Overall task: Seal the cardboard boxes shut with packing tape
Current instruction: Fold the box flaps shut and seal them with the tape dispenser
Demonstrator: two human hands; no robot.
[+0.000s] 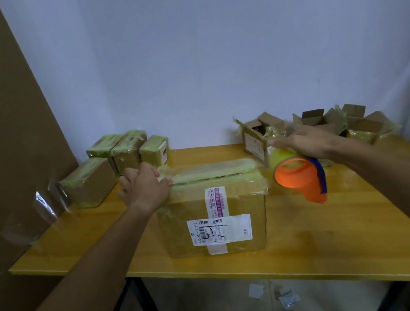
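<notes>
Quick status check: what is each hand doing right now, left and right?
Left hand: open, pressing the tape down on the large box at its top left end.
Right hand: gripping the orange tape dispenser, beside the box's right end.

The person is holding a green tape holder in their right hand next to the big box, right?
Not quite: the head view shows the tape holder is orange, not green. The right hand does hold it next to the big box.

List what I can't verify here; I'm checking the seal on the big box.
- Head view: the big box top's left end, covered by the left hand.
- Right hand grip on the tape dispenser: motion-blurred.
- Shipping label text: too small.
- Open boxes contents: hidden by flaps.
</notes>
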